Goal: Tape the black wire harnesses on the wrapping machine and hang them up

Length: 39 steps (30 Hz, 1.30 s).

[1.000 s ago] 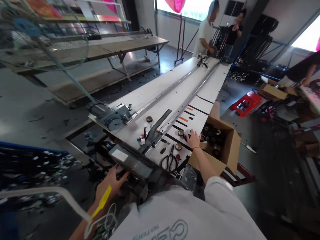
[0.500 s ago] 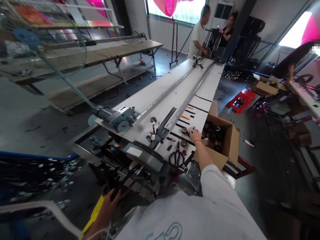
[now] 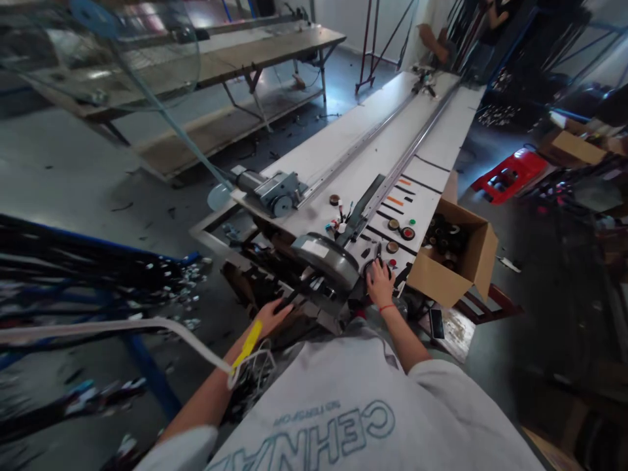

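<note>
My left hand (image 3: 271, 320), a yellow band on its wrist, is closed around a dark strap (image 3: 297, 292) below the table's near end. A reel-like grey machine part (image 3: 326, 258) stands just beyond it. My right hand (image 3: 380, 286), with a red cord at the wrist, lies over the black-handled scissors (image 3: 373, 261) at the table's near edge. Its fingers curl over the handles and hide most of them. Small tape rolls lie farther up, among them a brown one (image 3: 392, 247) and one with a red centre (image 3: 407, 233).
A cardboard box (image 3: 436, 282) of dark rolls stands against the table's right side. Metal rails (image 3: 417, 140) run along the white table (image 3: 314, 150). A motor unit (image 3: 277, 193) sits at its left corner. Other people stand at the far end.
My right hand has moved from the tape rolls beside the box back to the scissors. A red-centred roll now shows where it was. The view has tilted down and turned left.
</note>
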Available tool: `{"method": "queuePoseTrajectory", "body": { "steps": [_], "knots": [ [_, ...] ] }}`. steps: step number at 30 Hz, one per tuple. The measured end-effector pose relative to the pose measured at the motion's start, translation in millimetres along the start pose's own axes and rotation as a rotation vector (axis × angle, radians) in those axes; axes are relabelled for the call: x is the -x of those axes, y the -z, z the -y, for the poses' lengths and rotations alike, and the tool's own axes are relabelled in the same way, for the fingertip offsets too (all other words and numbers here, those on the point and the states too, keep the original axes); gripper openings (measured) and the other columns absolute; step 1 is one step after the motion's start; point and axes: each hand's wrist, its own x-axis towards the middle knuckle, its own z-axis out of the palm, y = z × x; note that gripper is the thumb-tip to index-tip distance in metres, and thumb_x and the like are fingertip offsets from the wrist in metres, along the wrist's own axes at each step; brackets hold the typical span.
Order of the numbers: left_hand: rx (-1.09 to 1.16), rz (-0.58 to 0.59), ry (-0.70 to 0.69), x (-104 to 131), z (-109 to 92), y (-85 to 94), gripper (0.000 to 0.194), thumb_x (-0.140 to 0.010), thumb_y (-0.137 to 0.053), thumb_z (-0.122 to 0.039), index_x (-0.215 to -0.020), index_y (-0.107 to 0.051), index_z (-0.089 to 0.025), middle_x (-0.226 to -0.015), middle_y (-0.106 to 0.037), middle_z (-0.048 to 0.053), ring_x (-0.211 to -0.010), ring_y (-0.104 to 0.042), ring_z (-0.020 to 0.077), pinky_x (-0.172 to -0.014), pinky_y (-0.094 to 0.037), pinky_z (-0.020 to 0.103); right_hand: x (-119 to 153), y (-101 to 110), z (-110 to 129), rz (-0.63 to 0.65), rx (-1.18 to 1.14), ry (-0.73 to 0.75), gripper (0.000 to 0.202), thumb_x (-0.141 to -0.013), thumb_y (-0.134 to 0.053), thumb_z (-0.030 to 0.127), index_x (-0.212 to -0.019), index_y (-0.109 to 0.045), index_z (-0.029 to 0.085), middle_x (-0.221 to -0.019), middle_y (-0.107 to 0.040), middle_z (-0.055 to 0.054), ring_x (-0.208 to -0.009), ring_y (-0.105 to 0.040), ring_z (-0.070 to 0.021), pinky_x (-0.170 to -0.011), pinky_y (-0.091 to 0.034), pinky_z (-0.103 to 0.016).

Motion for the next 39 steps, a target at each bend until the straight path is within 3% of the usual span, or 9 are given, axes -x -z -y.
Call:
{"method": "queuePoseTrajectory", "body": {
  "steps": [1, 3, 5, 7, 16, 22, 26, 33, 39],
  "knots": [
    [0.005, 0.074, -0.047, -13.8, -16.2, -2.7, 0.057, -0.066, -0.053, -0.077, -0.067, -0.06, -0.02, -0.053, -0.055, 0.0, -0.056, -0.054, 0.0187, -0.058, -0.046, 0.029, -5.7, 4.3, 0.3, -0.016, 0.003, -0.061, 0.054, -0.097, -0.035, 0.035, -0.149, -0.041, 0.023, -0.156, -0.035, -0.011, -0.147, -0.019, -0.0293, -0.116, -0.013, -0.053],
    [-0.001, 0.096, -0.068, -36.1, -40.2, -8.1, 0.054, -0.077, -0.046, -0.071, -0.066, -0.057, -0.02, -0.056, -0.057, 0.001, -0.059, -0.055, 0.0178, -0.06, -0.046, 0.028, -25.8, 15.7, -4.6, -0.097, -0.03, -0.309, 0.063, -0.097, -0.037, 0.044, -0.153, -0.032, 0.017, -0.156, -0.032, -0.019, -0.144, -0.024, -0.035, -0.112, -0.022, -0.056],
    [-0.107, 0.073, -0.078, -46.2, -51.7, -11.9, 0.047, -0.085, -0.044, -0.061, -0.063, -0.054, -0.02, -0.058, -0.058, 0.002, -0.061, -0.056, 0.018, -0.062, -0.044, 0.028, -45.3, 25.6, -13.7, -0.148, -0.118, -0.614, 0.078, -0.094, -0.04, 0.053, -0.155, -0.022, 0.008, -0.151, -0.032, -0.03, -0.137, -0.036, -0.0393, -0.106, -0.033, -0.055],
    [-0.216, 0.038, -0.11, -43.8, -54.0, -13.3, 0.044, -0.09, -0.041, -0.051, -0.059, -0.05, -0.021, -0.058, -0.057, 0.003, -0.062, -0.055, 0.018, -0.064, -0.042, 0.028, -55.3, 29.8, -23.2, -0.138, -0.206, -0.784, 0.088, -0.091, -0.045, 0.059, -0.154, -0.019, 0.003, -0.145, -0.036, -0.034, -0.127, -0.047, -0.0403, -0.1, -0.04, -0.051],
    [-0.312, 0.03, -0.105, -2.6, -46.2, -0.9, 0.044, -0.097, -0.037, -0.043, -0.059, -0.044, -0.021, -0.06, -0.056, 0.003, -0.063, -0.054, 0.0184, -0.065, -0.036, 0.029, -49.5, 12.1, -46.6, -0.243, -0.259, -0.74, 0.087, -0.09, -0.046, 0.068, -0.154, -0.024, 0.013, -0.139, -0.05, -0.024, -0.125, -0.052, -0.0376, -0.101, -0.043, -0.047],
    [-0.295, 0.01, -0.103, -0.3, -39.2, -5.7, 0.043, -0.098, -0.037, -0.041, -0.064, -0.051, -0.02, -0.066, -0.061, 0.005, -0.067, -0.057, 0.0194, -0.066, -0.037, 0.029, -51.8, 11.8, -46.1, -0.285, -0.274, -0.741, 0.085, -0.089, -0.05, 0.066, -0.152, -0.028, 0.013, -0.14, -0.051, -0.022, -0.124, -0.054, -0.0365, -0.1, -0.044, -0.045],
    [-0.317, -0.018, -0.097, 4.1, -36.5, -5.8, 0.04, -0.099, -0.039, -0.039, -0.068, -0.055, -0.019, -0.066, -0.062, 0.006, -0.067, -0.06, 0.0206, -0.068, -0.038, 0.029, -50.0, 14.8, -41.4, -0.325, -0.273, -0.743, 0.077, -0.093, -0.043, 0.063, -0.151, -0.033, 0.013, -0.14, -0.051, -0.022, -0.123, -0.055, -0.0363, -0.101, -0.044, -0.045],
    [-0.599, -0.06, -0.063, 16.5, -51.2, -6.9, 0.038, -0.102, -0.034, -0.039, -0.094, -0.062, -0.015, -0.083, -0.071, 0.012, -0.083, -0.069, 0.0244, -0.073, -0.045, 0.029, -52.3, 13.0, -46.6, -0.351, -0.354, -0.732, 0.086, -0.086, -0.059, 0.062, -0.15, -0.033, 0.012, -0.14, -0.052, -0.022, -0.124, -0.053, -0.0388, -0.103, -0.042, -0.05],
    [-0.616, -0.036, -0.032, 18.5, -51.5, -6.2, 0.039, -0.104, -0.031, -0.037, -0.095, -0.062, -0.014, -0.087, -0.072, 0.014, -0.085, -0.07, 0.0257, -0.072, -0.045, 0.03, -52.7, 11.1, -46.8, -0.373, -0.378, -0.73, 0.081, -0.088, -0.056, 0.06, -0.15, -0.036, 0.012, -0.137, -0.053, -0.024, -0.122, -0.055, -0.0389, -0.102, -0.042, -0.051]
  ]
}}
